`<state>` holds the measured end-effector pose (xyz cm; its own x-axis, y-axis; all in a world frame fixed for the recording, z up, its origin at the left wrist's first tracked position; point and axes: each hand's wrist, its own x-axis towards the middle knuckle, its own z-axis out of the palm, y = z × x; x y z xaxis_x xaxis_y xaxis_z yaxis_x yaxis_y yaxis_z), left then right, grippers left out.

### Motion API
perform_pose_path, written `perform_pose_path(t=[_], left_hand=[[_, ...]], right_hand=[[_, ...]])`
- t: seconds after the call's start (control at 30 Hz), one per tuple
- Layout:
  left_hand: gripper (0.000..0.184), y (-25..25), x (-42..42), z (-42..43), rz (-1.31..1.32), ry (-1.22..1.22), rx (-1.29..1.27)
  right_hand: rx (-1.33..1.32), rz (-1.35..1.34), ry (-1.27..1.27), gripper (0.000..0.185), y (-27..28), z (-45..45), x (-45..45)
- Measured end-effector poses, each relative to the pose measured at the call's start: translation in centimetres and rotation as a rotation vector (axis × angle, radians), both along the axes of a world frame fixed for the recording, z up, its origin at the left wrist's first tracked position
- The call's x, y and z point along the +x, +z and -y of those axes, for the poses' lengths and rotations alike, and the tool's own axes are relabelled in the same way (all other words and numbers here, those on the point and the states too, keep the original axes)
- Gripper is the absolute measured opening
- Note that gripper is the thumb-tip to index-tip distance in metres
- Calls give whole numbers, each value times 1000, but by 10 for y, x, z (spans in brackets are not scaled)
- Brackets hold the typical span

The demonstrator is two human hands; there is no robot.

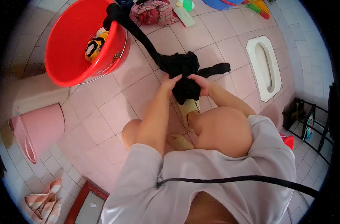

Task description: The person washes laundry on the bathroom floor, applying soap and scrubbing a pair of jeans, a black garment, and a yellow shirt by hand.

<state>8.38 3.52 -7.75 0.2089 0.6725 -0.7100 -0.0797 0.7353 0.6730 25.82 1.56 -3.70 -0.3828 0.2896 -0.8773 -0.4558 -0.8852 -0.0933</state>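
Between my hands is a pair of black tights (179, 63), bunched up low over the floor. My left hand (171, 83) grips the left side of the bunch, thumb on top. On the opposite side my right hand (202, 84) has its fingers closed on the same black cloth. One long leg of the tights stretches up and left to the rim of a large red bucket (74, 74); the other leg points right across the tiles. Some fingers are hidden by the fabric. A light-coloured slipper (188, 110) on my foot lies just below the tights.
Yellow and black cloth (96, 46) is inside the red bucket. Beyond it lies a heap of patterned clothes (155, 13), near a pale green brush-like item (184, 17). A squat toilet (265, 69) is set in the floor at right. A pink bin (41, 128) stands at left, a black rack (308, 123) at right.
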Motion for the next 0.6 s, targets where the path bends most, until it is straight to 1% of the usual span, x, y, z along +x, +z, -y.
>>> perform_pose_path(t=[0.07, 0.1, 0.13, 0.17, 0.2, 0.23, 0.27, 0.3, 0.33, 0.37, 0.4, 0.43, 0.47, 0.5, 0.53, 0.57, 0.6], left_hand=[[51, 4, -4, 9, -310, -202, 105], [39, -7, -8, 16, -494, -334, 333], [39, 5, -8, 18, -499, -342, 330], [39, 30, -7, 19, -675, -523, 427], [39, 51, -4, 20, -849, -705, 525], [33, 63, 2, 25, -870, -727, 701], [28, 78, 8, 26, -850, -823, 848], [25, 82, 15, 31, -783, -831, 1018], [25, 81, 21, 35, -785, -840, 1014], [25, 80, 28, 39, -576, -756, 1174], [25, 78, 30, 42, -359, -661, 1321], [25, 83, 29, 45, -360, -664, 1319], [25, 92, 28, 48, -273, -763, 1134], [26, 99, 25, 50, -187, -856, 944], [26, 102, 19, 52, -188, -861, 939], [26, 103, 8, 50, -278, -816, 961], [27, 104, -3, 48, -365, -770, 981]], right_hand=[[124, 164, 427, 53, -7, -5, 4], [120, 544, 813, 68, -8, -15, 12], [299, 779, 1132, 72, -13, -28, 23], [492, 1013, 1443, 76, -18, -38, 33], [709, 1303, 1234, 72, -22, -38, 41], [912, 1572, 986, 69, -28, -38, 46], [908, 1561, 982, 69, -37, -44, 42], [1024, 1300, 811, 68, -48, -56, 33], [1116, 1038, 636, 66, -57, -62, 22], [851, 963, 664, 67, -56, -65, 4], [800, 1148, 810, 73, -54, -62, -9], [788, 1200, 1071, 71, -58, -62, -10], [767, 1241, 1335, 68, -62, -63, -9], [741, 1202, 1206, 61, -65, -66, 0], [715, 1159, 1081, 54, -66, -69, 12], [556, 1095, 845, 44, -59, -74, 23], [571, 1160, 607, 35, -51, -77, 35]])
